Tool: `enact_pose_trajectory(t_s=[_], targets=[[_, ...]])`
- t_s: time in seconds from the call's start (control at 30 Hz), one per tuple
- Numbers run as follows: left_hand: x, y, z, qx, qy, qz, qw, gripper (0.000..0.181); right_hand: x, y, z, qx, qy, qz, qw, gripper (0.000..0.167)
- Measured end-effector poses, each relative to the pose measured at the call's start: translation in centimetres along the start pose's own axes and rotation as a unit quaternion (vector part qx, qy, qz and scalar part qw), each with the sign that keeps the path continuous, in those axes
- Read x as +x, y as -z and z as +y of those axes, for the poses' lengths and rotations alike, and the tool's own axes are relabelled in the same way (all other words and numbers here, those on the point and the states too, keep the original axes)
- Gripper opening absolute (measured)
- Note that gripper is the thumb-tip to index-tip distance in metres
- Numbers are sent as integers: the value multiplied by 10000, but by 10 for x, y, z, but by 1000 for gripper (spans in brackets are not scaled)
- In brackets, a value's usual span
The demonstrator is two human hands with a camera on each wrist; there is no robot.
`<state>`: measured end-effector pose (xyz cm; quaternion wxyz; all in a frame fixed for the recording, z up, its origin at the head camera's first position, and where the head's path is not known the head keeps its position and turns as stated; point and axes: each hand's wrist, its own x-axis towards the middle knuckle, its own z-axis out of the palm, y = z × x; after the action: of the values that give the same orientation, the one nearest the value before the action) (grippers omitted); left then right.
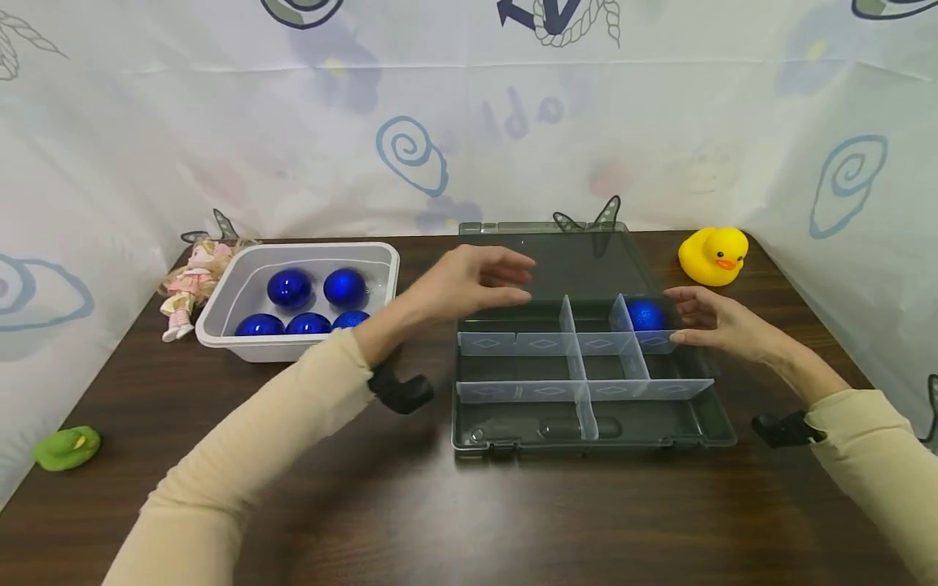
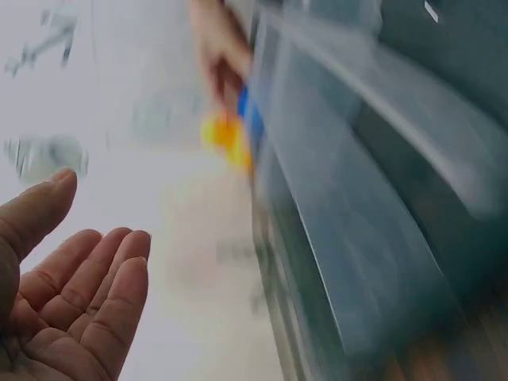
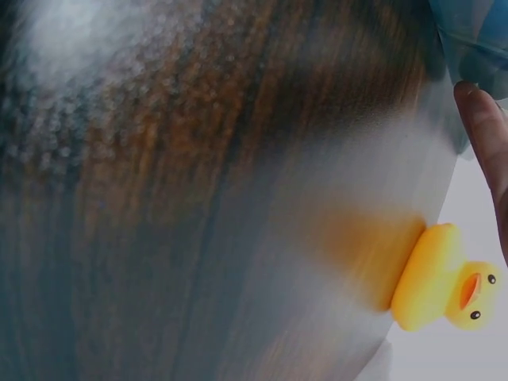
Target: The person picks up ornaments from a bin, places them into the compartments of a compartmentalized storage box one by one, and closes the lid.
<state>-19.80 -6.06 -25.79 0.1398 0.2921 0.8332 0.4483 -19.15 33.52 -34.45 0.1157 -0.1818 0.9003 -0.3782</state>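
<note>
A dark see-through organizer box (image 1: 506, 452) with pale dividers lies with its lid (image 1: 542, 260) laid back. One glittery blue ball (image 1: 646, 316) sits in its back right compartment. My right hand (image 1: 714, 321) is at the box's right side beside that ball, thumb and fingers apart; a fingertip (image 3: 480, 111) shows by the box wall in the right wrist view. Over the back left of the box hovers my left hand (image 1: 479, 281), holding nothing, its palm and loosely bent fingers (image 2: 119, 309) plain in the left wrist view. Several blue balls (image 1: 290, 288) lie in a white tub (image 1: 256, 352).
A yellow rubber duck (image 1: 714, 256) stands behind my right hand. By the tub's left end leans a small doll (image 1: 192, 281). A green toy (image 1: 67, 448) rests at the table's left edge. A patterned white curtain (image 1: 293, 146) hangs behind the brown table (image 1: 410, 521).
</note>
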Motion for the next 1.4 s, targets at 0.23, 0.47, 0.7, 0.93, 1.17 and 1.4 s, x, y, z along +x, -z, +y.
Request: enact_pose_trajectory(t_s=[0.23, 0.47, 0.7, 0.93, 1.17, 1.4], targets=[[-60, 71, -64, 57, 1089, 1169, 9871, 45, -4, 1, 2, -43, 20, 39, 10000, 60], [-83, 97, -109, 285, 1724, 1999, 9641, 48, -6, 0, 4, -35, -5, 60, 10000, 60], [-84, 102, -132, 401, 1902, 2135, 9574, 51, -4, 0, 4, -26, 13, 32, 10000, 60], [-83, 104, -137, 795, 2242, 1759, 9552, 55, -2, -1, 4, 10, 189, 94, 9998, 59], [-80, 104, -136, 1075, 2514, 1560, 9492, 57, -1, -1, 2, 65, 229, 104, 9997, 58], [-83, 106, -131, 1077, 2457, 1699, 9483, 56, 0, 0, 1, 80, 304, 83, 9995, 57]])
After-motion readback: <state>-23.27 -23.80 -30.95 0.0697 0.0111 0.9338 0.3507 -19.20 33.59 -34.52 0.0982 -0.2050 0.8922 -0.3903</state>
